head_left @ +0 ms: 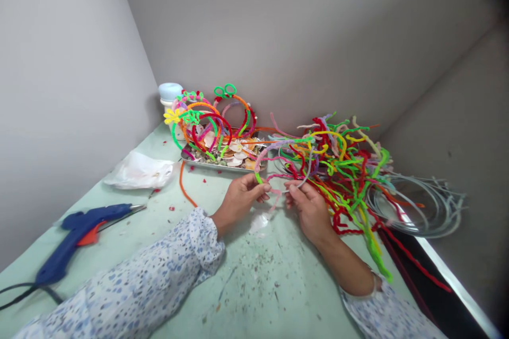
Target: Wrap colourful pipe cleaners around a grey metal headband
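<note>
Between my hands is a thin grey headband (pixel 309 165), bent in an arch and partly wrapped in coloured pipe cleaner. Lavender, pink and green fuzz covers its left side; the right side is bare. My left hand (pixel 243 197) pinches the green-wrapped left end. Thumb and fingers of my right hand (pixel 308 206) close round the bare right end. A pale pink pipe cleaner tail (pixel 275 202) hangs between the hands. Just right of them spreads a tangled heap of pipe cleaners (pixel 350 164) in red, green, yellow and other colours.
Several wrapped headbands (pixel 207 116) stand in a metal tray (pixel 222 167) of shells and beads. Further left are a white lidded jar (pixel 170 92), a white plastic bag (pixel 139 170) and a blue glue gun (pixel 75 233). Bare grey headbands (pixel 417 206) lie at right. Walls enclose the table.
</note>
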### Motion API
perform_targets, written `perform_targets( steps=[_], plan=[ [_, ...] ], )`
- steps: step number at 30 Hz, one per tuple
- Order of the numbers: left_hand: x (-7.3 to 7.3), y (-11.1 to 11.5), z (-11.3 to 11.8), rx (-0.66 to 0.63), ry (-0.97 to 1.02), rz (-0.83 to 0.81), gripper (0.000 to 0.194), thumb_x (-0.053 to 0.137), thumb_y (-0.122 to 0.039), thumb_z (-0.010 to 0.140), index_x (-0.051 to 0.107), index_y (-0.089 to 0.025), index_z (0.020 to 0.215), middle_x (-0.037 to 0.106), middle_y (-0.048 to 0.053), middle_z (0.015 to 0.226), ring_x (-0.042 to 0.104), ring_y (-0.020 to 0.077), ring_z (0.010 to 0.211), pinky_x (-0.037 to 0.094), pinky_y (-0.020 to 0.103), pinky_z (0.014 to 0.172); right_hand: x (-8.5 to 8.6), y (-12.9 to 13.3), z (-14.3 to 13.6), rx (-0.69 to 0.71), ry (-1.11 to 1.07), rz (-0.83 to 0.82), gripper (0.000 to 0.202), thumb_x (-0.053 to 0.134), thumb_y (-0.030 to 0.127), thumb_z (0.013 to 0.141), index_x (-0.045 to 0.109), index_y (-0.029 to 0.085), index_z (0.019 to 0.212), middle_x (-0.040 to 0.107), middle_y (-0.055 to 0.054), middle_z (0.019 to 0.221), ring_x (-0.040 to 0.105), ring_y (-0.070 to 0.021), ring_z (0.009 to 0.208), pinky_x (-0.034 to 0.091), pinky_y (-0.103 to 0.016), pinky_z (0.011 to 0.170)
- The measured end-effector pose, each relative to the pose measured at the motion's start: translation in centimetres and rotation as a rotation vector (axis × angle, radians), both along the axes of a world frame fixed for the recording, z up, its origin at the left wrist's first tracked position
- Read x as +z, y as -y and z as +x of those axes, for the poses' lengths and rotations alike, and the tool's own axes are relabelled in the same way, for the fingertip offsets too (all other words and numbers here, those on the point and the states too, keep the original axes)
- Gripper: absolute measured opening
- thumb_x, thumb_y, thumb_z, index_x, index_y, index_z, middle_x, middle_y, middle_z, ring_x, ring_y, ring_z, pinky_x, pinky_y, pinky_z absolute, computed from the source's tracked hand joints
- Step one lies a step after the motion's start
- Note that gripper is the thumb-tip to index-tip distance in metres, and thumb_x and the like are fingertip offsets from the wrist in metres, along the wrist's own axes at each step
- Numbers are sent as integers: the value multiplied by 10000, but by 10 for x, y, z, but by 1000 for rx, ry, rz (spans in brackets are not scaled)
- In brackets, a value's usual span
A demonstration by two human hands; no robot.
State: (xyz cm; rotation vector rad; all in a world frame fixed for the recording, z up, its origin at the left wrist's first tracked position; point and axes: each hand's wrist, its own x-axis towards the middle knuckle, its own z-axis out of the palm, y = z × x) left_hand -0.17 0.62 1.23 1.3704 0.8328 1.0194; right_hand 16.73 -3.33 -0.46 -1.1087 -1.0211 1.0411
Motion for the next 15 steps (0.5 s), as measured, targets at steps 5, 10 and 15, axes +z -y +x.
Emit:
perform_targets(
  steps=[5, 10, 15],
  plan=[
    [4, 3, 0, -37, 40, -42, 309, 632, -413, 747, 599, -125, 854, 599, 9, 671, 540, 93, 576, 430, 218, 561, 2, -2, 0, 2, -134, -49, 203, 670, 381, 748, 618, 191, 797, 547, 28, 630, 478, -84, 532, 381, -193, 474],
    [7, 9, 2, -116, 40, -134, 341, 614, -455, 750, 595, -118, 799, 558, 6, 651, 481, 77, 536, 388, 213, 524, 4, 1, -6, 70, -203, -87, 250, 695, 408, 715, 615, 186, 797, 615, -1, 683, 524, -95, 543, 414, -203, 469],
    [5, 9, 2, -123, 20, -115, 289, 628, -402, 748, 590, -116, 743, 536, -6, 593, 439, 66, 501, 354, 210, 507, 3, 2, -7, 107, -186, -60, 243, 662, 411, 754, 628, 182, 828, 636, -13, 707, 543, -100, 563, 437, -208, 483]
  ],
)
